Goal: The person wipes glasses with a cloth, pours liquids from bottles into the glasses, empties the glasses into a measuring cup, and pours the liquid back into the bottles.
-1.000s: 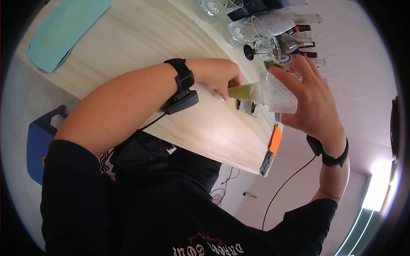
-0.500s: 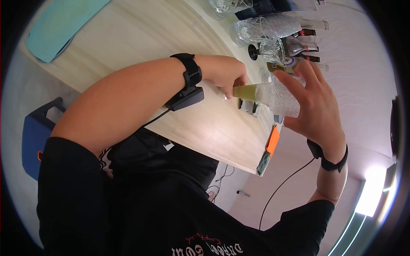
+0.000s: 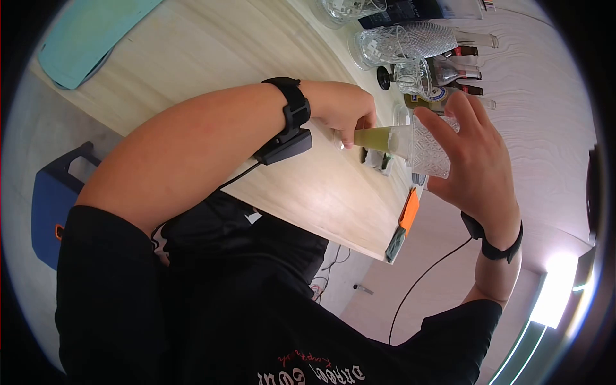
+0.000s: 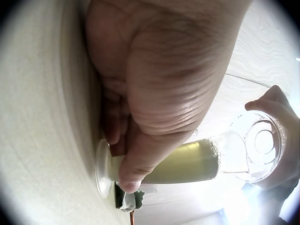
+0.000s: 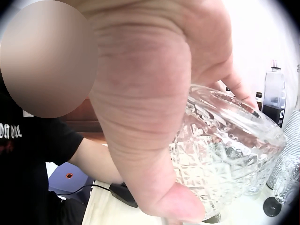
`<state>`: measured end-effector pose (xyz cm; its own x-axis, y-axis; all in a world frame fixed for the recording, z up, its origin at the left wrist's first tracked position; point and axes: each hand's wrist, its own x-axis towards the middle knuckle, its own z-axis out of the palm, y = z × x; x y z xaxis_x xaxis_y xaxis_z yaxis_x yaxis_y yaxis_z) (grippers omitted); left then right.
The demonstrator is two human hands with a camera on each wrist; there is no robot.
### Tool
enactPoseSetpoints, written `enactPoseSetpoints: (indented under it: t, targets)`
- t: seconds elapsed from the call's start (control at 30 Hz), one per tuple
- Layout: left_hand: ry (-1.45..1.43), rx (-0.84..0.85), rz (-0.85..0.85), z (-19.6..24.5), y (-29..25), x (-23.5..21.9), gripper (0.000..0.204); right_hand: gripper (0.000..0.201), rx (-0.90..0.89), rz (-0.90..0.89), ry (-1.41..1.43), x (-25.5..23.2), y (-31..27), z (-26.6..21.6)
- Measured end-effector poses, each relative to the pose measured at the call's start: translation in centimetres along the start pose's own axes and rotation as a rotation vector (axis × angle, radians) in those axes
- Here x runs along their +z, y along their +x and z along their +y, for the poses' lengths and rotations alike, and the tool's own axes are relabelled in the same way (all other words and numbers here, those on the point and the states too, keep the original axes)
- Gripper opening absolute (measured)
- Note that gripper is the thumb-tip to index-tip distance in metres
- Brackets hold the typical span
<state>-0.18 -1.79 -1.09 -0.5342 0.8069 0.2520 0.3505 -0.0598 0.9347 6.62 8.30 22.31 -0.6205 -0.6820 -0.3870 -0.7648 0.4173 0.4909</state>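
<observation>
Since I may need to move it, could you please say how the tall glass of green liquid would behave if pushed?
The tall glass would probably tip easily, standing high over a small round foot. The green liquid partly filling it could slosh if jolted. Its clear wall looks like glass, so likely breakable.

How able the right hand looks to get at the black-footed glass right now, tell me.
Probably not: the right hand is taken up with gripping the patterned glass vessel. The black-footed glass stands nearby, though, and looks reachable once that hand is free.
</observation>
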Motion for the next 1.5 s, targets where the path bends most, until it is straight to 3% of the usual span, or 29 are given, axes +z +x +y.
enactPoseSetpoints:
  t: [0.63,1.5]
  targets:
    - [0.031,-0.009,0.002,0.1,0.1,0.0,0.037,0.07,0.004,-0.001,-0.028,0.0,0.1,-0.4]
    - [0.047,-0.02,0.001,0.3,0.0,-0.1,0.036,0.073,0.089,0.05,0.155,0.9,-0.8,0.8]
